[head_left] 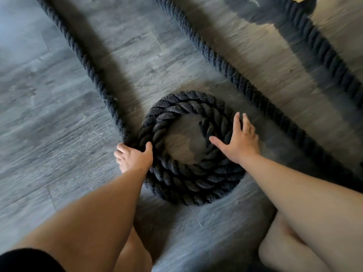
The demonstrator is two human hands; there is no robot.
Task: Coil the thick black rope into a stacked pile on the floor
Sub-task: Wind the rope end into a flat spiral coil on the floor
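A thick black twisted rope lies coiled in a round stacked pile on the grey wood-look floor, with bare floor showing in its centre. From the coil's left side a loose length of rope runs away to the upper left. My left hand grips the rope where that length meets the coil's left edge. My right hand rests flat, fingers spread, on the coil's right side.
A second stretch of rope crosses the floor diagonally from top centre to the lower right, just behind the coil. A third stretch lies at the upper right. My bare knees are at the bottom edge.
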